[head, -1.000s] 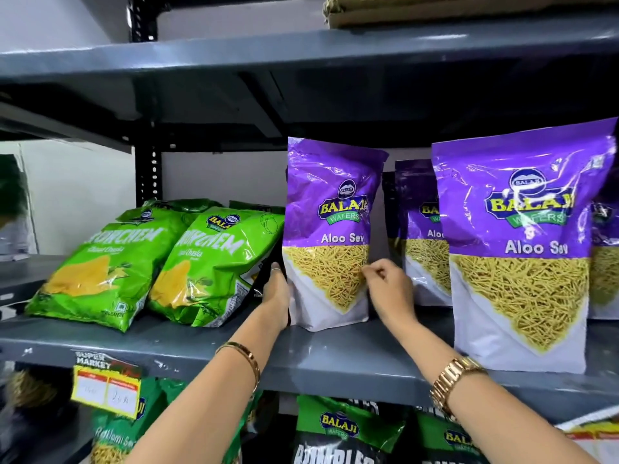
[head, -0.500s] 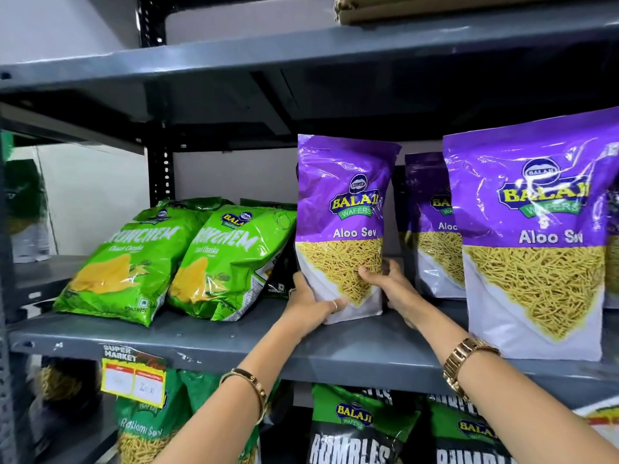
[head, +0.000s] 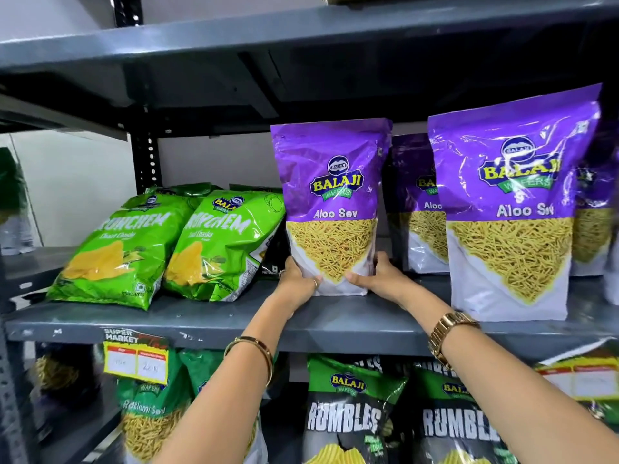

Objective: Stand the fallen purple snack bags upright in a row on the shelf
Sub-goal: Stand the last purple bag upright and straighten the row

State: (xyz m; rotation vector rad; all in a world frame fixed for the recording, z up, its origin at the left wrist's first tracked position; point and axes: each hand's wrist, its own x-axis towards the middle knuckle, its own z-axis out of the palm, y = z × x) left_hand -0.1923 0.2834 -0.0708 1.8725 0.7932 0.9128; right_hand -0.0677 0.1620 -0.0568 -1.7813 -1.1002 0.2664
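A purple Aloo Sev bag [head: 330, 195] stands upright on the grey shelf [head: 335, 324]. My left hand [head: 296, 281] grips its lower left corner and my right hand [head: 378, 279] grips its lower right corner. To the right, a larger-looking purple bag [head: 509, 209] stands upright near the shelf's front edge. Between the two, further back, another purple bag [head: 417, 202] stands upright, partly hidden. One more purple bag [head: 596, 209] shows at the far right, mostly cut off.
Two green Crunchem bags [head: 134, 249] lean back on the left of the same shelf, touching the held bag's left side. A price tag [head: 135, 361] hangs on the shelf's front lip. Rumbles bags [head: 345, 416] fill the shelf below. Another shelf hangs close above.
Both hands have slid down from the bag's sides to its bottom corners. The held bag now sits closer to the shelf's front. The camera has moved closer.
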